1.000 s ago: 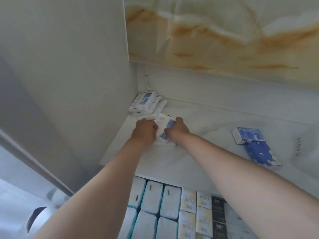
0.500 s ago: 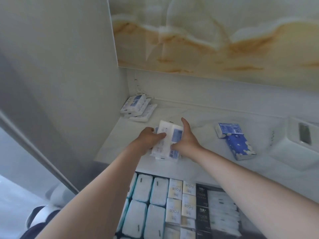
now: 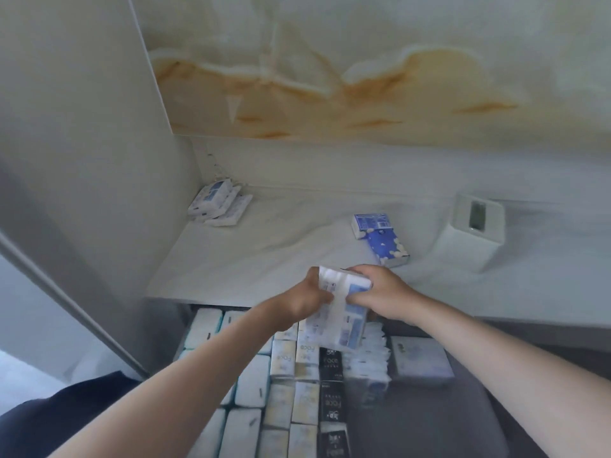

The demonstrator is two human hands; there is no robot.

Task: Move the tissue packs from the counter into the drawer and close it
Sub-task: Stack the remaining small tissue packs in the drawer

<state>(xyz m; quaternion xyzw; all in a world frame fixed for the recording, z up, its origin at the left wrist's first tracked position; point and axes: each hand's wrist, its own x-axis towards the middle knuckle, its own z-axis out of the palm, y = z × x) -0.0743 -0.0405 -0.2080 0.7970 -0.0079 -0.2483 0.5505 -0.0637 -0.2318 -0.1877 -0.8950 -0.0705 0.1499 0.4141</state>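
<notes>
- We see the bundle of white-and-blue wrapped tissue packs (image 3: pixel 340 312) held in the air between both hands. It is at the front edge of the table, over the back rows of the drawer, and tilted with its long side running downward.
- The left hand (image 3: pixel 307 299) grips the bundle's left side with its fingers curled around it.
- The right hand (image 3: pixel 380 292) grips the top and right side, fingers wrapped over the upper end.
- The open grey drawer (image 3: pixel 446 424) lies below the hands. Its left and middle parts are filled with rows of white, cream and black packs. One pale pack (image 3: pixel 420 361) sits alone to the right, and the detail there is blurred.
- The white marbled table (image 3: pixel 264 259) carries a stack of white-and-blue tissue packs (image 3: pixel 218 206) in its back-left corner.
- Toward the right there is a light blue pack (image 3: pixel 370 224), touching a dark blue pack with white spots (image 3: pixel 386 247).
- A white box with a slot in its top (image 3: pixel 469 233) stands further right, apart from the blue packs.
- An orange-veined stone wall panel (image 3: pixel 330 77) rises behind the table, and a plain grey side panel (image 3: pixel 82 127) is on the left.
</notes>
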